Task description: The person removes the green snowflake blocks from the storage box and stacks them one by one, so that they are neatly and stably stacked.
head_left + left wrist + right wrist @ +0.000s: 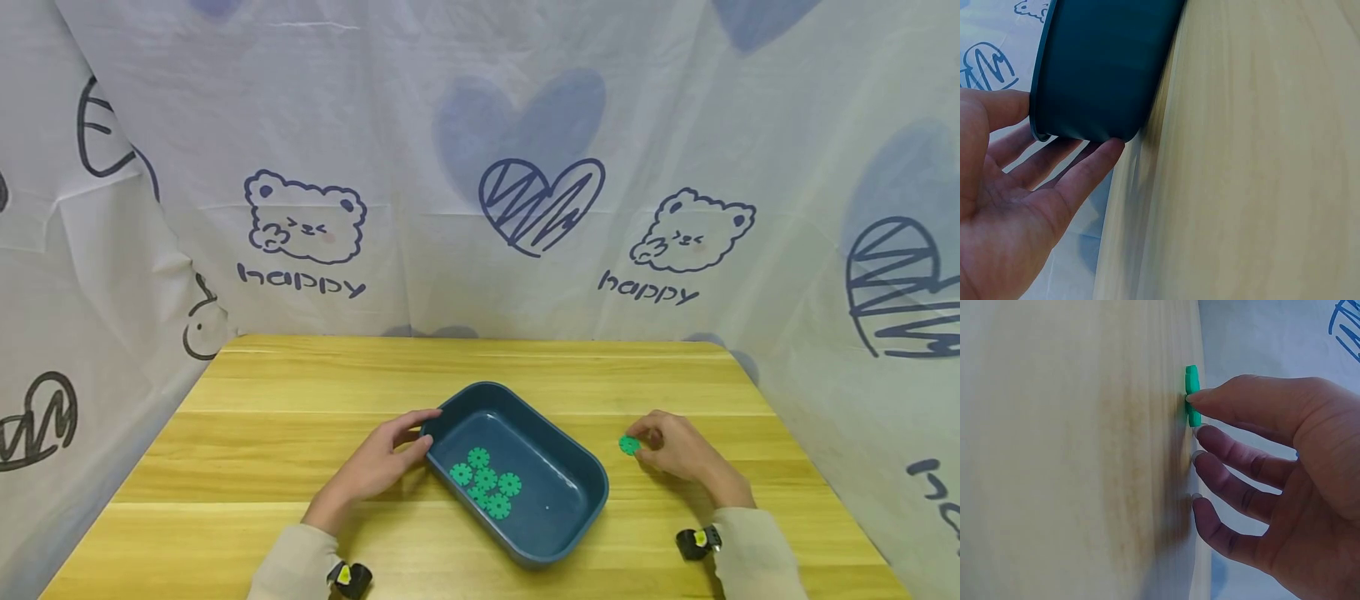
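My left hand (378, 458) rests its fingertips and thumb against the left corner of a dark blue plastic bin (555, 446). In the left wrist view, extended fingers (1088, 175) touch the bin's outer wall (1100, 69), and the palm is apart from it. Inside the bin, toward its left side, lie several green notched discs (486, 479), some overlapping. To the right of the bin, my right hand (671, 446) pinches another green notched disc (628, 445) between thumb and index finger. That disc is edge-on in the right wrist view, close over the table, with the other fingers loosely bent.
The bin stands at an angle on a wooden table (300, 392). A pale cloth (420, 150) with bear and heart drawings hangs behind the table and along both sides. Black wrist devices (693, 543) sit at both sleeves.
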Tool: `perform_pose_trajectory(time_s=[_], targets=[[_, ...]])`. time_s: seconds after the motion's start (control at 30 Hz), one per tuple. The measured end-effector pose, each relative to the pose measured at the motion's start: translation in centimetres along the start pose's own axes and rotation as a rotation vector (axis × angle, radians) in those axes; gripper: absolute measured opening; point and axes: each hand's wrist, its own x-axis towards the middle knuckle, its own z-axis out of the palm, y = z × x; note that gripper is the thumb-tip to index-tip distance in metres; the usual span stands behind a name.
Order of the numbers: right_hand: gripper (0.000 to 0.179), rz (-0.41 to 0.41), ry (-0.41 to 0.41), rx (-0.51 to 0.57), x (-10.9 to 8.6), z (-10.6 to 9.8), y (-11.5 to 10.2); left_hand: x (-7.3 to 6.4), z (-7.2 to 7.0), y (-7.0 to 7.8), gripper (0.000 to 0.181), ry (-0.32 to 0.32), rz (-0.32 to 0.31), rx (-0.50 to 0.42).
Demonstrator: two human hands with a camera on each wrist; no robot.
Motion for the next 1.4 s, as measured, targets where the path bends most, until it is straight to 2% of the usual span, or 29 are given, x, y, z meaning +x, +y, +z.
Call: perform_pose_trajectory(time_s=[0.3,0.47,0.67,0.93,1.13,1.4], targets=[[0.022,0.001,-0.012,0.012,-0.1,-0.2,-0.4,0.0,0.0,-0.1,0.045,0.001,0.003,0.001],[0.028,-0.027,-0.001,0.016,-0.2,-0.8,-1.5,0.0,0.1,-0.1,0.045,0.001,0.002,0.003],[0.03,-0.096,0.009,0.021,-0.3,-2.0,-4.2,0.0,0.0,0.1,0.045,0.007,0.001,0.008],[0.027,-0.216,0.019,0.073,-1.0,-3.3,-9.0,0.0,0.1,0.2,0.045,0.004,-0.01,0.003],[0.025,-0.273,-0.044,0.081,-1.1,-2.8,-11.9,0.0,0.1,0.2,0.045,0.003,-0.008,0.006],[0.024,-0.377,-0.221,0.05,0.5,-0.4,-14.5,0.1,0.1,0.2,0.045,0.007,-0.013,-0.001]])
